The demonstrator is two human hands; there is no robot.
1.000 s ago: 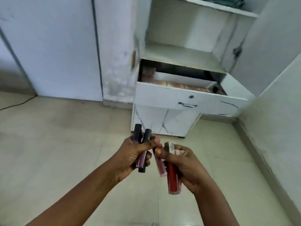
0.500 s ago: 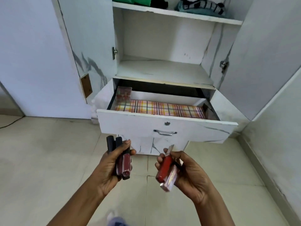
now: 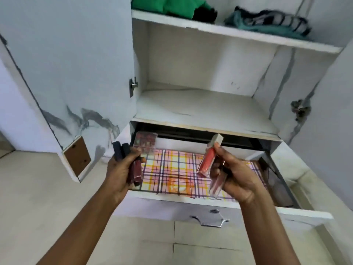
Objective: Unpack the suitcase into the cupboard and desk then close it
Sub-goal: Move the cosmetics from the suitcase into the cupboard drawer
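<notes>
The white cupboard's drawer [image 3: 172, 206] stands pulled out, lined with pink and yellow checked paper [image 3: 172, 169]. My left hand [image 3: 119, 173] grips two dark-capped lip gloss tubes [image 3: 136, 172] over the drawer's left end. My right hand [image 3: 235, 178] holds a red lip gloss tube [image 3: 207, 161] with a silver cap between thumb and fingers, and a paler pink tube [image 3: 216, 185] lower in the same grip, above the drawer's middle. A small clear box [image 3: 146, 143] with red contents sits in the drawer's back left corner. The suitcase is out of view.
The cupboard's left door [image 3: 66, 73] hangs open beside my left arm; the right door [image 3: 328, 111] is open too. The middle shelf [image 3: 200, 108] is bare. Folded green clothes [image 3: 172, 5] and a striped teal garment [image 3: 267, 22] lie on the upper shelf. Tiled floor lies below.
I have come closer to the cupboard. Both hands rose from in front of the drawer face to above the open drawer, still holding the tubes, and have moved apart.
</notes>
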